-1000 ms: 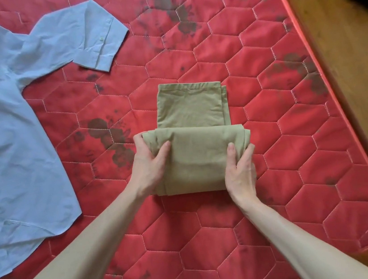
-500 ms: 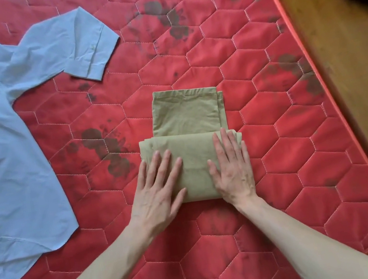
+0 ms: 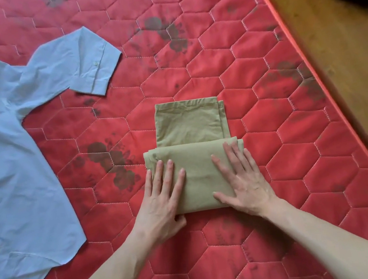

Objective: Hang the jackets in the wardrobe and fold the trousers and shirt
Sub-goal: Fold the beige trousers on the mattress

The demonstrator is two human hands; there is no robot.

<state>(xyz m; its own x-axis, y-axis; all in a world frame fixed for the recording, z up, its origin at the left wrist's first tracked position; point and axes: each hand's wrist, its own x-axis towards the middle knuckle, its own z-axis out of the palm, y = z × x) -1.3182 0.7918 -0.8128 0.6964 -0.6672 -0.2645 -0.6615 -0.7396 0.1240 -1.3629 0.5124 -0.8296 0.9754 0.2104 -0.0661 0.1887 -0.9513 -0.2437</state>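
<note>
Mattress (image 3: 190,56): red, quilted in hexagons, dark stains; serves as the folding surface.
Floor (image 3: 343,59): wood, along the right edge.
Shirt (image 3: 7,174): pale blue, spread flat at left, sleeve out toward centre, unfolded; apparently laid out for its turn.
Trousers (image 3: 190,124): khaki, mid-mattress, folded into a thick near bundle with a single layer showing beyond it.
Left hand (image 3: 162,198), right hand (image 3: 244,178): both open, palms flat on the bundle's near corners, gripping nothing; likely pressing the fold down.
</note>
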